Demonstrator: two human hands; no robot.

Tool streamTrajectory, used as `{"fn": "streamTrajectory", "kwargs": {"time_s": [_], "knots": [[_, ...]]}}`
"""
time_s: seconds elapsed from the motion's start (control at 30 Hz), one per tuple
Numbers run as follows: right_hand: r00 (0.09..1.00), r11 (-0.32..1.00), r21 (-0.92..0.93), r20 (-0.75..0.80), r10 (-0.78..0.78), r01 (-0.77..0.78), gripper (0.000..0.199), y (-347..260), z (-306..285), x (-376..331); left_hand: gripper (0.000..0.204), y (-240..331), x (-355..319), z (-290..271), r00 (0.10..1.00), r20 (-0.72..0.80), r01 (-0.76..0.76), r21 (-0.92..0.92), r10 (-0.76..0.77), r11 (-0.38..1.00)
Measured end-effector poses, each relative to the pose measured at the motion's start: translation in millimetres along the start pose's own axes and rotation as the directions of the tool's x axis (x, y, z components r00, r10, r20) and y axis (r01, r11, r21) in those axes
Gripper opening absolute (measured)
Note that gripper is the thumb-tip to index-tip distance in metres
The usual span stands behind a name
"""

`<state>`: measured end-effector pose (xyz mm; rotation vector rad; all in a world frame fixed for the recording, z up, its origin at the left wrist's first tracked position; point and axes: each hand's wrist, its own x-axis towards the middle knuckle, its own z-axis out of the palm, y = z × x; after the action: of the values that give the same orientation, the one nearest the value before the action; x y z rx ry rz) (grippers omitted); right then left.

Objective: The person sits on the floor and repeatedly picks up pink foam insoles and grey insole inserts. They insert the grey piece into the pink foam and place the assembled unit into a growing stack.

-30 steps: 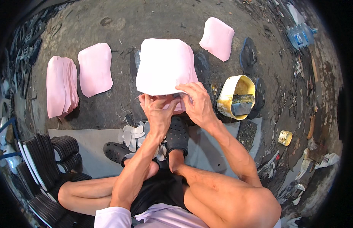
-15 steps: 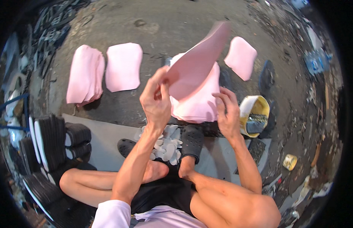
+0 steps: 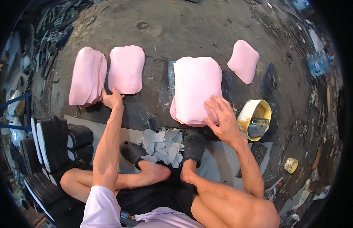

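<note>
A pile of pink sheets with wavy cut edges (image 3: 197,87) lies on the dark ground in front of me. My right hand (image 3: 224,119) rests on its near right corner, fingers spread and the thumb at the near edge. Farther left, my left hand (image 3: 114,100) reaches the near edge of a flat pink sheet (image 3: 127,70), its fingertips apart and touching the edge. Whether other sheets lie under that one I cannot tell. Just left of it is a thicker, uneven stack of pink sheets (image 3: 87,76).
A single pink sheet (image 3: 243,61) lies far right, near a dark flip-flop (image 3: 268,80). A yellowed cut container (image 3: 243,117) holds a dark block. White oval pieces (image 3: 163,146) lie between my clogs (image 3: 194,144). Black soles (image 3: 51,142) are stacked at left.
The sheet my left hand held curled above the middle pile is no longer raised. My left hand has moved left to the flat sheet there; my right hand stays by the middle pile.
</note>
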<state>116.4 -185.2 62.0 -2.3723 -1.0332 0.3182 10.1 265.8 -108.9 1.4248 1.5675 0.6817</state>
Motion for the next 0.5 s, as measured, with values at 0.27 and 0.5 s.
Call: {"fn": "streamTrajectory", "kwargs": {"time_s": [0.27, 0.5], "knots": [[0.955, 0.976, -0.094, 0.246, -0.168, 0.196, 0.089, 15, -10, 23, 0.022, 4, -125, -78, 0.841, 0.344, -0.46, 0.048, 0.418, 0.886], [0.889, 0.856, -0.265, 0.254, -0.381, 0.443, 0.055, 17, -11, 29, 0.034, -1, -262, -107, 0.576, 0.72, -0.774, 0.328, 0.388, 0.541]]}}
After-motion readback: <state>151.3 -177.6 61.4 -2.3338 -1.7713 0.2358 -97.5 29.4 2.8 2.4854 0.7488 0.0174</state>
